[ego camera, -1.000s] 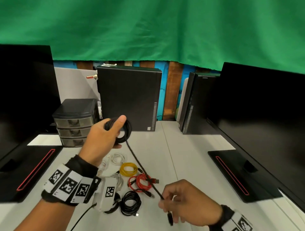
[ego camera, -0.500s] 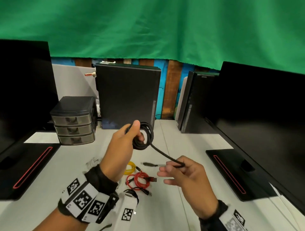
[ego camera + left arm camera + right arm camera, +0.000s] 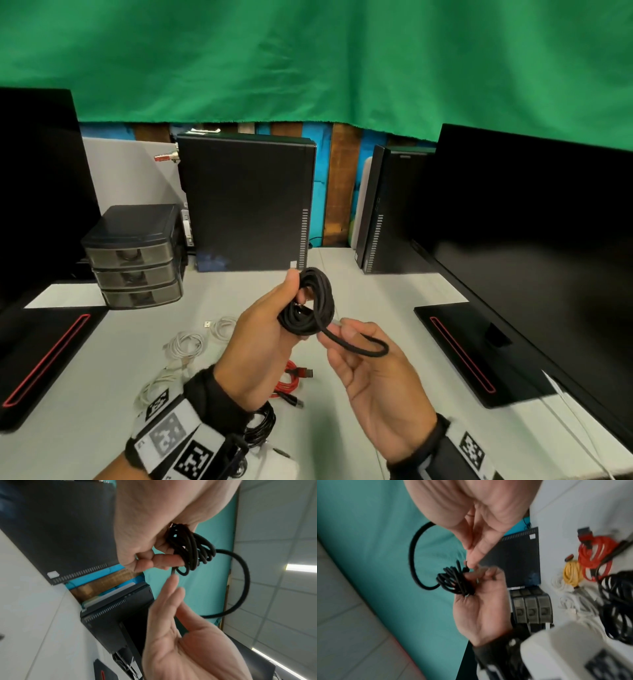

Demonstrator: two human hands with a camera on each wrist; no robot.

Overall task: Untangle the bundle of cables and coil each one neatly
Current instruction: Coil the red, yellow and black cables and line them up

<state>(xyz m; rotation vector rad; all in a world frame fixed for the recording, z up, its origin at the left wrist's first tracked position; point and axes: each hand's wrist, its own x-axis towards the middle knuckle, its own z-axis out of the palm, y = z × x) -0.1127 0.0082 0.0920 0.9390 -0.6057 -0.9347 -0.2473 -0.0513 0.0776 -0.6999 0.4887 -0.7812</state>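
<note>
I have the black cable (image 3: 306, 303) coiled in my left hand (image 3: 260, 342), thumb clamped over the top of the coil, fingers curled through it, above the table (image 3: 359, 281); its free tail loops right across my right hand (image 3: 373, 373), palm up, fingers loosely bent, pinching the tail near its end; since half a second ago the hands have drawn closer and the tail has shortened; the red cable (image 3: 291, 378) and white cables (image 3: 186, 344) lie below.
</note>
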